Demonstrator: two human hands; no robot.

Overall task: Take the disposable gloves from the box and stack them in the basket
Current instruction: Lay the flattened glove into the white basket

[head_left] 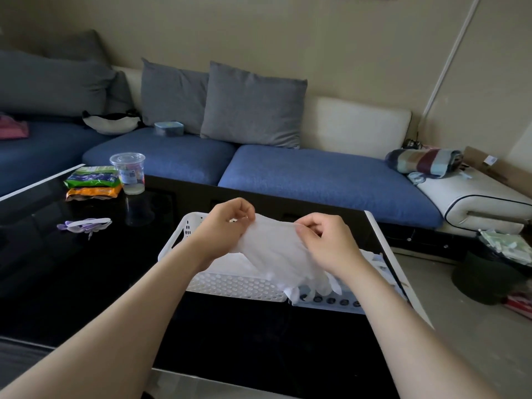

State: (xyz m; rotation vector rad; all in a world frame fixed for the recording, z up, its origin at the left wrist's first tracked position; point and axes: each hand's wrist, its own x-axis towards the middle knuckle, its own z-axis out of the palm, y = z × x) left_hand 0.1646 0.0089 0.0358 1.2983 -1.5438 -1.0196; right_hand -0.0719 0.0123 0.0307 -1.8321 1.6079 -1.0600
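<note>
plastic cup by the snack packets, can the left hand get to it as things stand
Probably not yet: the left hand pinches the glove, though nothing stands between it and the plastic cup.

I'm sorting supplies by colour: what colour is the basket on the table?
White, with round holes in its walls; the basket shows best in the head view.

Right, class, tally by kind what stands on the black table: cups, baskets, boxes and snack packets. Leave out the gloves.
clear cup: 1
white basket: 1
glove box: 1
snack packets: 2, the green packet on top of the orange packet
Total: 5
</note>
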